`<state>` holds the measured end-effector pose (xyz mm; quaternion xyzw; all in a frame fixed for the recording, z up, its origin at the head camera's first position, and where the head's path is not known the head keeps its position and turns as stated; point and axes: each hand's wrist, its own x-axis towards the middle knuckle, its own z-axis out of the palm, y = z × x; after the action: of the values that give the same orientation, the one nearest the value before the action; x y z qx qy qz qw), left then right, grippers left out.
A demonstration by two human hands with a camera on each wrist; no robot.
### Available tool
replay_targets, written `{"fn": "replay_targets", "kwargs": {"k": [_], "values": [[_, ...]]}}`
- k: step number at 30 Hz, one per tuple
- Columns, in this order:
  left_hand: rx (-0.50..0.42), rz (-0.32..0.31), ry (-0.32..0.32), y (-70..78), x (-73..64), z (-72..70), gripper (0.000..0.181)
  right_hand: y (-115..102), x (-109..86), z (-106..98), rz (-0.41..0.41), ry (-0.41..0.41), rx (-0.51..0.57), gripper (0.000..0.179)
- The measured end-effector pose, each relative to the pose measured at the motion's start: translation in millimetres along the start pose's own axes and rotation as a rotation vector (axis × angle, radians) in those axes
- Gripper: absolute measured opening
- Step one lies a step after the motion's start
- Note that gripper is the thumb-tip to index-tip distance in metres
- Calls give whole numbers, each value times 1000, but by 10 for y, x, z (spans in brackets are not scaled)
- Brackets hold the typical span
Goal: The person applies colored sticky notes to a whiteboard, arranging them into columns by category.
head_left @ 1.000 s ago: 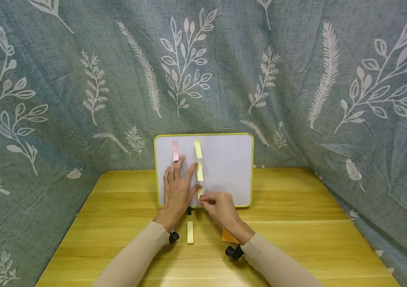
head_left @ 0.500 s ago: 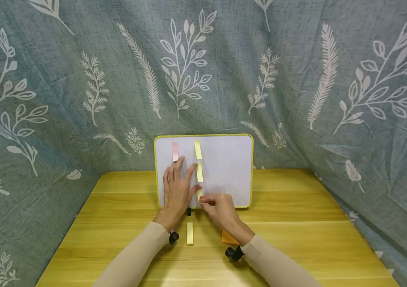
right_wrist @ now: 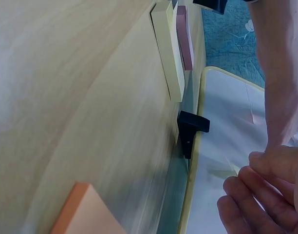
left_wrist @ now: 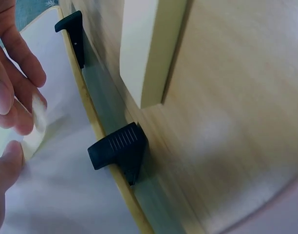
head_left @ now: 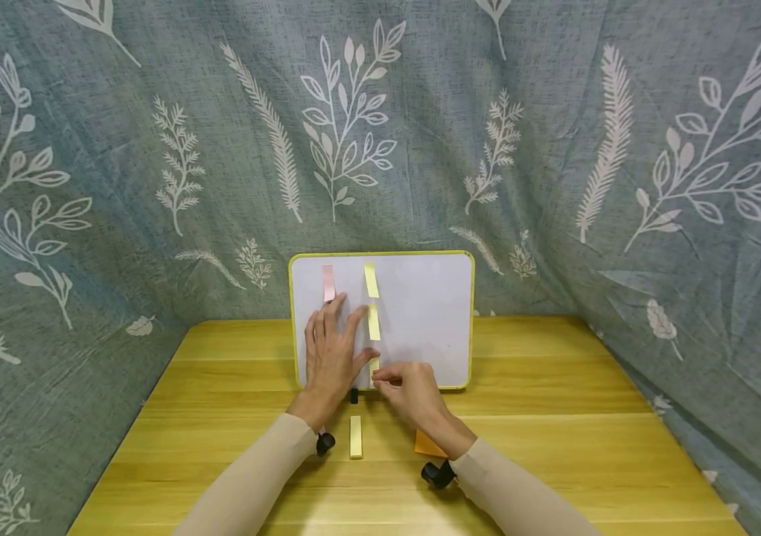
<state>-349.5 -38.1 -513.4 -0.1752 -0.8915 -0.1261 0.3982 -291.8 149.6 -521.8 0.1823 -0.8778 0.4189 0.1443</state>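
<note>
A whiteboard with a yellow rim stands upright on the table. My left hand rests on it with fingers spread, the thumb pressing the upper part of the lowest yellow sticky strip. That strip's lower end curls away from the board, and my right hand pinches it between thumb and fingertips. Above it on the board are two more yellow strips, the middle one beside my left index finger and the top one. A pink strip sits just above my left fingertips.
On the table lie a yellow sticky-note pad, an orange pad partly under my right wrist, and a pink pad. Black feet clip the board's lower edge. A patterned curtain hangs behind.
Both hands stay almost where they were. The lowest yellow strip's free end has shifted slightly at my right fingertips.
</note>
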Motion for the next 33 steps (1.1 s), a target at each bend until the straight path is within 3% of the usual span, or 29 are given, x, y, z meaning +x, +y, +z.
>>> {"fn": "replay_targets", "kwargs": {"k": [10, 16, 22, 33], "values": [[15, -9, -4, 23, 11, -11, 91, -15, 0, -14, 7, -14, -12, 7], [11, 18, -36, -23, -6, -44, 101, 13, -27, -37, 37, -52, -28, 7], [-15, 43, -11, -54, -53, -61, 105, 36, -62, -41, 31, -87, -42, 8], [-50, 99, -46, -88, -118, -212, 106, 71, -129, -215, 66, -75, -57, 7]]}}
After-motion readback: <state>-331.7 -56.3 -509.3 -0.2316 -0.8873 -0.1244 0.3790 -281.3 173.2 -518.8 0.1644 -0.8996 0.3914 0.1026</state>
